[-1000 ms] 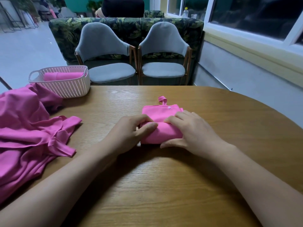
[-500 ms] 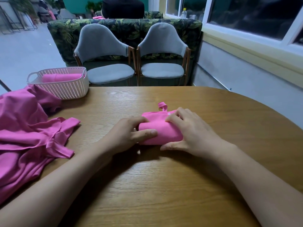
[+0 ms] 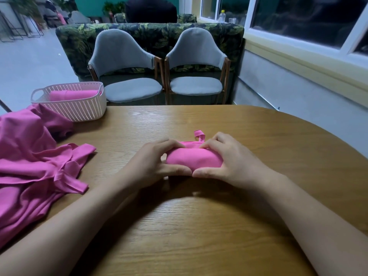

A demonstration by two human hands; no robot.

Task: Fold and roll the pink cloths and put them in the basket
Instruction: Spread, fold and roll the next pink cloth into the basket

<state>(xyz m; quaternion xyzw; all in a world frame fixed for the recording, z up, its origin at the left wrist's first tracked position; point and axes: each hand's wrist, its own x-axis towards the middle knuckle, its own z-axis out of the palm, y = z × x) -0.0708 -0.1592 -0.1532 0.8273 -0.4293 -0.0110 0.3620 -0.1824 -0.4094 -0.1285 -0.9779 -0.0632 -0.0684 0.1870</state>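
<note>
Your left hand point(image 3: 153, 166) and right hand point(image 3: 233, 162) curl their fingers point(image 3: 171, 143) round the pink roll point(image 3: 194, 160) in the middle of the worktop point(image 3: 199, 226). It looks soft, light and springy, so squeeze both ends or it may open up

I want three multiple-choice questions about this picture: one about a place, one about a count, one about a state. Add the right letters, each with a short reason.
1. Where is the basket?
A) on the table, far left
B) on a seat
C) on the floor

2. How many grey chairs stand behind the table?
A) one
B) two
C) four

3. How is the cloth between the left hand and right hand?
A) spread flat
B) rolled up
C) hanging off the edge

Key: 1 A, it stands on the tabletop next to the pile; 2 B, two stand side by side; 3 B, both hands grip a tight roll.
</note>
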